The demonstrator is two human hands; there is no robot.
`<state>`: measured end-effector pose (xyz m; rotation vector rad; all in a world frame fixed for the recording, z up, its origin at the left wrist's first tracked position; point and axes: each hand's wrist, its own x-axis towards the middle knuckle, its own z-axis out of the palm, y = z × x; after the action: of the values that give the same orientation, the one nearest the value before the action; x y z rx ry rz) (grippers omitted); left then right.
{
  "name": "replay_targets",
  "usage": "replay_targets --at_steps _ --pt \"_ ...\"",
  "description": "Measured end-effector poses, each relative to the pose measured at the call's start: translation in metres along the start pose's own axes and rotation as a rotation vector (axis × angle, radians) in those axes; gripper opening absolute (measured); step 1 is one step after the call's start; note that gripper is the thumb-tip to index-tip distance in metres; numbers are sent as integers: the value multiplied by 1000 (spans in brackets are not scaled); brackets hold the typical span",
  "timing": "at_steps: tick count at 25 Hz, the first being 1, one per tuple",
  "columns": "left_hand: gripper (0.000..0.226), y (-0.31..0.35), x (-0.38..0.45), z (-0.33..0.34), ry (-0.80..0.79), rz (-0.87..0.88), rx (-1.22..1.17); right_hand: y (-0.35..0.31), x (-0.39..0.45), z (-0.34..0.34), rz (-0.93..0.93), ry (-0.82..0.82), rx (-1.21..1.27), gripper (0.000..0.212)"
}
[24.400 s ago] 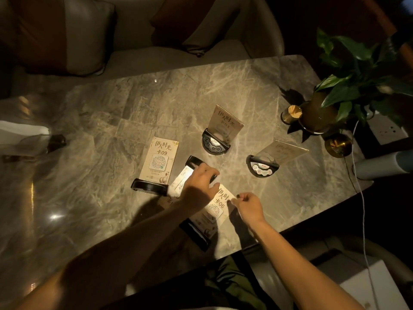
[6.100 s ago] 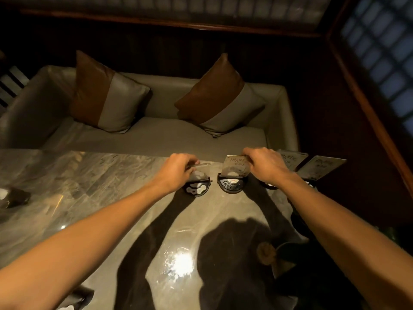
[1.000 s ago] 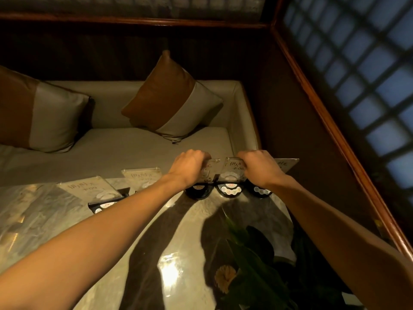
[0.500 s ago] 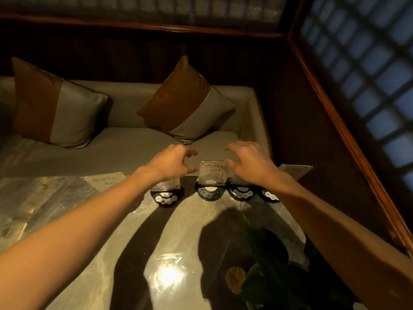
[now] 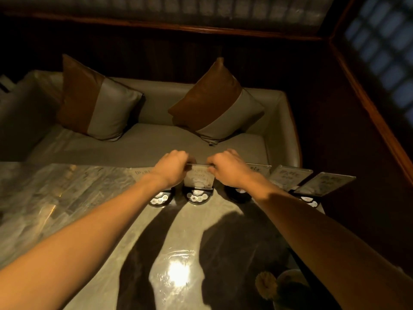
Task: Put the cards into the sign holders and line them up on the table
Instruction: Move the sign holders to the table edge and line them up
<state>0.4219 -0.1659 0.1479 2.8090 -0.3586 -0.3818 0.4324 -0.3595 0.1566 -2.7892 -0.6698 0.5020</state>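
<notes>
Both hands on one sign holder (image 5: 198,183) at the far edge of the counter (image 5: 93,198): left hand (image 5: 173,167) with its grip pinched on the top left corner of the clear panel, right hand (image 5: 225,167) with its grip pinched on the top right corner. Card already inside, print faint behind the panel. Black round base down on the counter, in a row with four others: one holder (image 5: 159,198) just beside on the left, its panel mostly hidden behind the left wrist; another base (image 5: 239,194) just beside on the right under the right wrist; then two further holders, (image 5: 288,175) and (image 5: 324,183), toward the right corner. Best done, by the look of it, with a light pinch and a slow slide or twist from both corners together, base kept flat, face squared to match the neighbours, gaps evened. Little margin beyond: row close to the far edge, sofa seat (image 5: 145,142) below it, so any nudge better made sideways or toward the body, not away. Right end crowded near the corner; forearms low over the neighbouring bases, a likely snag on withdrawal. Plenty of bare counter near the body; plant (image 5: 268,285) at the lower right.
</notes>
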Motion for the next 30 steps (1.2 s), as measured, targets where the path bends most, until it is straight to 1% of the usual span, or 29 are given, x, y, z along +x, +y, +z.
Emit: replay_targets --at_steps 4,7,12,17,26,30 --pt "31 9 7 5 49 45 -47 15 -3 -6 45 21 80 20" --pt "28 14 15 6 59 74 -55 22 -3 -11 57 43 64 22" --pt "27 22 24 9 49 95 -71 33 -5 -12 88 11 17 23" --pt "25 21 29 8 36 78 -86 35 -5 -12 123 10 63 23" --pt "27 24 24 11 63 99 -115 35 -7 -19 72 -13 -25 24" --pt "27 20 23 13 48 70 -143 31 -11 -19 64 -30 -38 25"
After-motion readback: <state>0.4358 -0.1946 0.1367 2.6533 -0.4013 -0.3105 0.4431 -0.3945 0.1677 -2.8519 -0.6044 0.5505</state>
